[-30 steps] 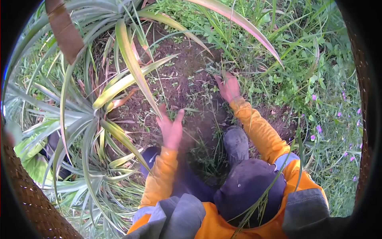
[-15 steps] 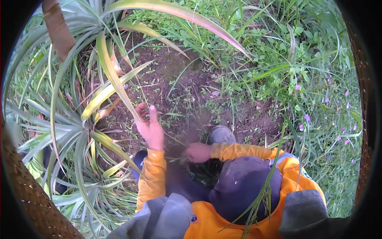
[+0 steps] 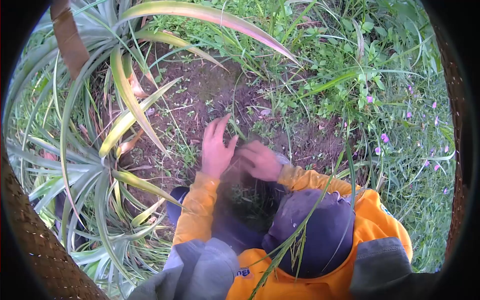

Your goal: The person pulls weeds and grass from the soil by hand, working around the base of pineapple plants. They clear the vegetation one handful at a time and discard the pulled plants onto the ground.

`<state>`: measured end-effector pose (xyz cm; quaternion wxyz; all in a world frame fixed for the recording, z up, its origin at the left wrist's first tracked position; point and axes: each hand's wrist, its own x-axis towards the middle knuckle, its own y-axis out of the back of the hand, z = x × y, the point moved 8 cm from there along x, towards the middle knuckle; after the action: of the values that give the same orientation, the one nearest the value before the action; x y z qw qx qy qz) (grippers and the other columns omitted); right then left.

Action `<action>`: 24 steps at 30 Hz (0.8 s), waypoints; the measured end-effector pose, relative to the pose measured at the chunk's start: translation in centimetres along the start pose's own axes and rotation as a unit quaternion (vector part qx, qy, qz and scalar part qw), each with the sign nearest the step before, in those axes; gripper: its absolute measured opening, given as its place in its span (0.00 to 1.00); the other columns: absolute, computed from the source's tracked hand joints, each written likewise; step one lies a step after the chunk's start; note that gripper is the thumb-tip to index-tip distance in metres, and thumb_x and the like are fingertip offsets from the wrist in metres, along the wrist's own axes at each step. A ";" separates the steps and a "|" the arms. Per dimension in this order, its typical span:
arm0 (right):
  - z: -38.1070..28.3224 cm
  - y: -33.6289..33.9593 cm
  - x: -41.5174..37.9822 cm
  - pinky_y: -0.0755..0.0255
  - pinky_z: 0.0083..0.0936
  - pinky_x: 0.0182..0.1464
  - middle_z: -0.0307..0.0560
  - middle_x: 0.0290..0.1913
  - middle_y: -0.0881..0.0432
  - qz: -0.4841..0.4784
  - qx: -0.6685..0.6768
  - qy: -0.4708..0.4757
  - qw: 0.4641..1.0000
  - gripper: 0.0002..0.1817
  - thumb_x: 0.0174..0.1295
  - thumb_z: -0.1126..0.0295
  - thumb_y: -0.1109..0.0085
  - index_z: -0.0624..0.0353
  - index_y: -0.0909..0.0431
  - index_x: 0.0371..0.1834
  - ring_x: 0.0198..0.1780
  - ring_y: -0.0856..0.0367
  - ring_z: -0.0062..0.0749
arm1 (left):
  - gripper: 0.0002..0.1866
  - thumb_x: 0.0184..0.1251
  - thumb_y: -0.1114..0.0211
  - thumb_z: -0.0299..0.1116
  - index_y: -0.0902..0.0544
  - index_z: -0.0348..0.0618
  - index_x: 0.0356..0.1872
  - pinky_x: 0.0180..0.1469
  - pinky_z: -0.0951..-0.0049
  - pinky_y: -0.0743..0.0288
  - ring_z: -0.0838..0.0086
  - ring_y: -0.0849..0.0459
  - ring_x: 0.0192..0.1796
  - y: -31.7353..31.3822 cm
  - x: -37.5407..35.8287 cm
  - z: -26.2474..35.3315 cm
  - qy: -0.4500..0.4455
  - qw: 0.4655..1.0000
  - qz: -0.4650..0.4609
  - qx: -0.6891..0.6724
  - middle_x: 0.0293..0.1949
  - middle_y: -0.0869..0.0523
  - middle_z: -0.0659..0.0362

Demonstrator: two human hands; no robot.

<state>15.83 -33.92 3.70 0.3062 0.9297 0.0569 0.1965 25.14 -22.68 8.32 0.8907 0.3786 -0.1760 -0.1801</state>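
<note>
My left hand (image 3: 216, 149) is over the bare soil (image 3: 175, 107) with its fingers stretched out and the thumb apart. Just beyond its thumb, a green grass blade (image 3: 239, 132) stands between the two hands. Close on its right is my right hand (image 3: 264, 162), fingers curled and partly smeared by motion. A blurred dark brown shape lies below its fingers; I cannot tell what this hand holds. Both arms wear orange sleeves (image 3: 197, 205). Small weeds (image 3: 187, 156) grow in the soil left of my left hand.
Large plants with long, stiff, arching leaves (image 3: 95, 175) fill the left side, some leaves yellowed. Low green weeds (image 3: 340, 95) cover the upper right, with small pink flowers (image 3: 384, 137) farther right. My dark-trousered knee (image 3: 310, 232) and a long grass stalk (image 3: 295, 235) are in front.
My left hand has moved right, away from the yellowed leaf. My right hand has moved up and slightly right, so the two hands are now nearly side by side.
</note>
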 end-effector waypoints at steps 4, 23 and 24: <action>5.3 6.3 3.9 0.26 0.49 0.65 0.56 0.58 0.17 0.073 -0.298 -0.018 0.952 0.18 0.60 0.73 0.35 0.63 0.16 0.54 0.56 0.19 0.54 | 0.51 0.58 0.18 0.34 0.35 0.53 0.83 0.77 0.50 0.33 0.44 0.31 0.75 -4.3 1.5 -0.1 -0.033 0.991 -0.119 0.061 0.74 0.31 0.43; 12.2 14.6 -5.5 0.21 0.44 0.35 0.61 0.25 0.15 0.101 -0.008 -0.406 0.908 0.21 0.73 0.53 0.33 0.64 0.14 0.35 0.30 0.12 0.60 | 0.08 0.65 0.25 0.30 0.06 0.41 0.42 0.36 0.62 0.22 0.57 0.13 0.33 -14.2 0.7 0.8 0.021 0.974 -0.187 -0.130 0.31 0.15 0.52; 13.0 16.2 -4.7 0.19 0.44 0.38 0.63 0.30 0.13 0.131 -0.016 -0.391 0.911 0.23 0.72 0.51 0.32 0.65 0.14 0.43 0.34 0.11 0.60 | 0.08 0.64 0.24 0.32 0.05 0.41 0.41 0.36 0.63 0.23 0.57 0.13 0.33 -15.2 -0.1 2.1 0.008 0.945 -0.230 -0.233 0.30 0.14 0.51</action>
<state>16.48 -55.18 2.18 0.2900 0.9263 -0.1927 -0.1437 21.27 -33.76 -1.54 0.8895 0.1921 -0.0303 -0.4135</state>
